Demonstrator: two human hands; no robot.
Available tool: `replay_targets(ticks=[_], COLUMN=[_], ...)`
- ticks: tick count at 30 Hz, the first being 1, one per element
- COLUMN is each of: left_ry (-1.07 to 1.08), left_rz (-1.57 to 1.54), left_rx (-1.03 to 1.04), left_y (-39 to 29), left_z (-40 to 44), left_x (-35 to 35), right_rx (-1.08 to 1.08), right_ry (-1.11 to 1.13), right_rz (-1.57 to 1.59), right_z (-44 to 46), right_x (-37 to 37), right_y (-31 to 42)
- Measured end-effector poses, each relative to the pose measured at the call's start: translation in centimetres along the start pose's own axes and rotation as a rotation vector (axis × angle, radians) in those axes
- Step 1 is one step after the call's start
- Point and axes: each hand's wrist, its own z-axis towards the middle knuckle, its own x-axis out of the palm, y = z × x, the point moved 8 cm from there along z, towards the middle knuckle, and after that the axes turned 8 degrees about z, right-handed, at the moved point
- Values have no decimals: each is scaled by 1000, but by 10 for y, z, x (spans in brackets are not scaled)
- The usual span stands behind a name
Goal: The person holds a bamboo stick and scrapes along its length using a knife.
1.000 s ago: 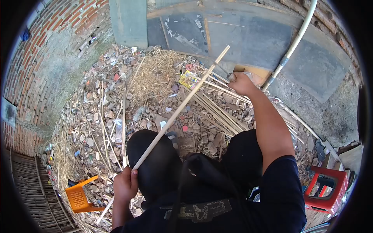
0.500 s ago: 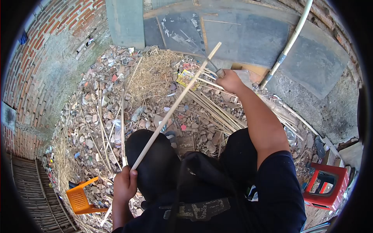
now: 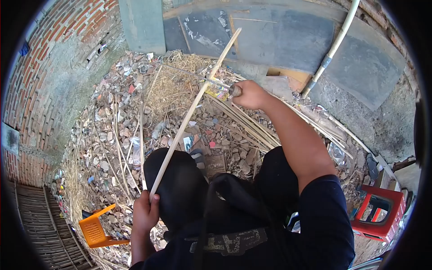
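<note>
A long pale wooden strip [image 3: 183, 125] slants up and to the right across my left knee. Its lower end is in my left hand [image 3: 145, 210], with the thumb pressed on it. My right hand [image 3: 248, 94] is wrapped round the handle of a long thin-bladed knife [image 3: 235, 90]. The blade points left and crosses the strip in its upper part; whether the two touch is hard to tell. Below the right hand, a bundle of split strips [image 3: 245, 121] lies on the rubble.
An orange plastic stool [image 3: 94, 230] lies at the lower left, and a red stool [image 3: 386, 216] is at the right. Dry straw [image 3: 173, 85] covers rubble ahead. A pale pipe [image 3: 335, 47] runs down the far wall, where grey panels [image 3: 288, 38] lean. More strips lie at left.
My right hand has moved left with the knife, and its blade has swung across the strip. The strip's upper end has shifted up and left. My left hand keeps its hold.
</note>
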Motion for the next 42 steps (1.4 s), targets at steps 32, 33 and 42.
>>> replay_targets(ticks=[32, 33, 42], left_ry=[35, 41, -79], left_rz=[272, 266, 437], left_rx=[6, 15, -41], left_y=[-25, -26, -18], left_z=[-11, -9, -14], left_x=[-11, -11, 0], right_rx=[-3, -42, 134], right_ry=[-9, 40, 1], right_rz=[-146, -175, -36], right_z=[-11, -20, 0], right_x=[-11, -6, -10], right_y=[9, 30, -19])
